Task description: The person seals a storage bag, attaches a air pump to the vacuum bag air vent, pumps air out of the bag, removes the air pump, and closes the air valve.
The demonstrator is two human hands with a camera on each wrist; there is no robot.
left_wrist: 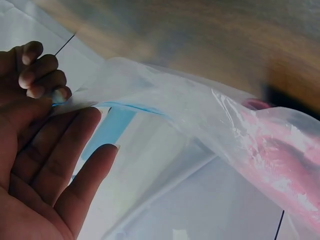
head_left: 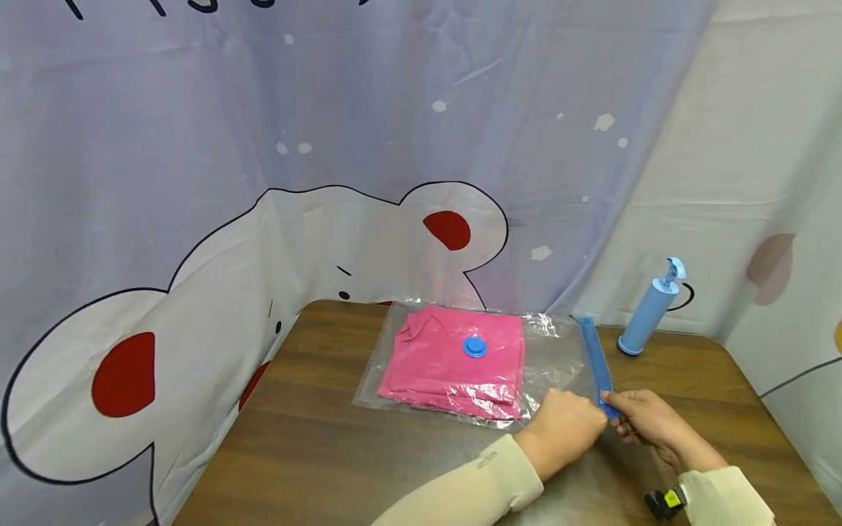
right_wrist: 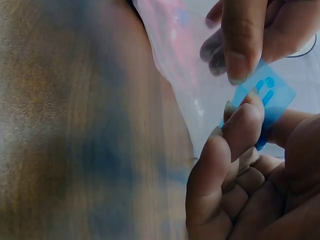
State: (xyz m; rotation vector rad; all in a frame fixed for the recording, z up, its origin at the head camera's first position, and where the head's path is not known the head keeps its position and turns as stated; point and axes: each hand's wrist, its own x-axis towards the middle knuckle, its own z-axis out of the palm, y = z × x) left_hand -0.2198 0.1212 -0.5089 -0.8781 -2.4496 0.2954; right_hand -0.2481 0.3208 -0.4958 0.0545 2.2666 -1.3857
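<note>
A clear vacuum storage bag (head_left: 552,358) lies flat on the table with a folded pink garment (head_left: 454,365) inside. A round blue valve (head_left: 474,347) sits on its upper face, over the garment. Along the bag's right end runs a blue zip strip (head_left: 595,358). At the strip's near corner, my left hand (head_left: 571,427) pinches the bag's edge between thumb and fingers. Just right of it, my right hand (head_left: 654,427) grips the strip's end, thumb on top. The right wrist view shows the blue corner (right_wrist: 280,95) with small darker marks, between both hands' fingertips.
A light blue hand pump (head_left: 647,314) stands upright at the table's back right, near the curtain. Printed fabric (head_left: 395,109) hangs behind and beside the wooden table (head_left: 296,453). A dark device with a yellow label (head_left: 667,502) is on the right wrist.
</note>
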